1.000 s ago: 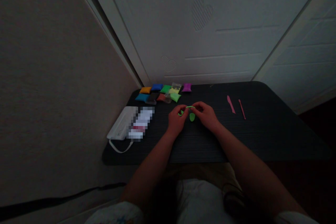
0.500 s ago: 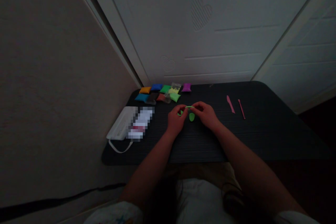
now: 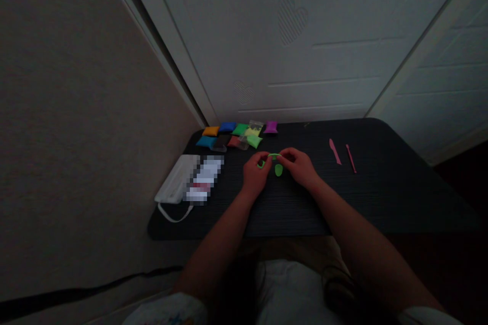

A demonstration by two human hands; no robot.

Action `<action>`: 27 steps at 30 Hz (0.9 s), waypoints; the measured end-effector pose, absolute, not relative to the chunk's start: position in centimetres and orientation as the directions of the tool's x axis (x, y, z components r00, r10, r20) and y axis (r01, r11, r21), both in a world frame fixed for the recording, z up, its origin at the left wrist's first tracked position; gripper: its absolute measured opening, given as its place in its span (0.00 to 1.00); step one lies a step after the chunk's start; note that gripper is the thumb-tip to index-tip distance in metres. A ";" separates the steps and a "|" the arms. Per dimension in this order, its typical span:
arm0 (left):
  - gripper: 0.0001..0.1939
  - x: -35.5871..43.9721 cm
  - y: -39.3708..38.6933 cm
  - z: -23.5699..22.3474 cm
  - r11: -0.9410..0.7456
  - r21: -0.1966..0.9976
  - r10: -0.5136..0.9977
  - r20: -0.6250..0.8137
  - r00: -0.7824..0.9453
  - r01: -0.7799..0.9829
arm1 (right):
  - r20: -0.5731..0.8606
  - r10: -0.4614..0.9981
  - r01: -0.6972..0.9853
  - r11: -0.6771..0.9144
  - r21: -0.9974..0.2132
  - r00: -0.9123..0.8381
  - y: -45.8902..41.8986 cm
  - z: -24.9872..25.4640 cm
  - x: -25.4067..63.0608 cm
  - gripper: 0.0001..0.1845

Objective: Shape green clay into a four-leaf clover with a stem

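A thin light-green strip of modelling clay stretches between the fingertips of my left hand and my right hand. Both hands are closed in a pinch, one at each end of it. More of the same green clay shows in the curl of my left fingers; whether it joins the strip is hidden. Just below the strip, a flat oval piece of green clay lies on the dark table, between the hands and apart from them.
Several coloured clay packets lie along the table's back left, with a purple packet beside them. A white case with a strap and a blurred-out sheet are at left. On the right lie a pink plastic knife and a thin pink tool.
The strip between my fingertips has shifted slightly and shows a little more green beneath it. Both hands stay almost in the same place.
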State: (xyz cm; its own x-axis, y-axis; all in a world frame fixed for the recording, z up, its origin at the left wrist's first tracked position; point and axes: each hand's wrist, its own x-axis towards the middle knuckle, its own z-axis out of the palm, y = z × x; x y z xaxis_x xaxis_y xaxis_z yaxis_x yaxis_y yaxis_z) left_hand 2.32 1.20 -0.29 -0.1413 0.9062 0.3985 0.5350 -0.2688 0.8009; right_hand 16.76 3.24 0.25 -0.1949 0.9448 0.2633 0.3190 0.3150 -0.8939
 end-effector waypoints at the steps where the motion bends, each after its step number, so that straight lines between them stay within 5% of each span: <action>1: 0.11 2.3 1.2 -0.3 -0.270 0.802 0.906 0.398 -0.141 0.533 | 0.264 0.945 0.319 0.314 -0.894 -0.191 3.2 0.3 16.8 0.12; 27: 0.11 2.4 1.2 -0.1 -0.260 0.834 0.909 0.381 -0.167 0.487 | 0.256 0.948 0.338 0.307 -0.890 -0.187 3.2 0.1 16.7 0.12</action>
State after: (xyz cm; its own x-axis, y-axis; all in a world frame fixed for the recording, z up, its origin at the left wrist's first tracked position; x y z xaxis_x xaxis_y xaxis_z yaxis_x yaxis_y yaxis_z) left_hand 2.43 1.19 -0.15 -0.1667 0.9094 0.3811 0.4875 -0.2600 0.8335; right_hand 16.71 3.18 0.12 -0.1865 0.9484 0.2564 0.3381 0.3070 -0.8896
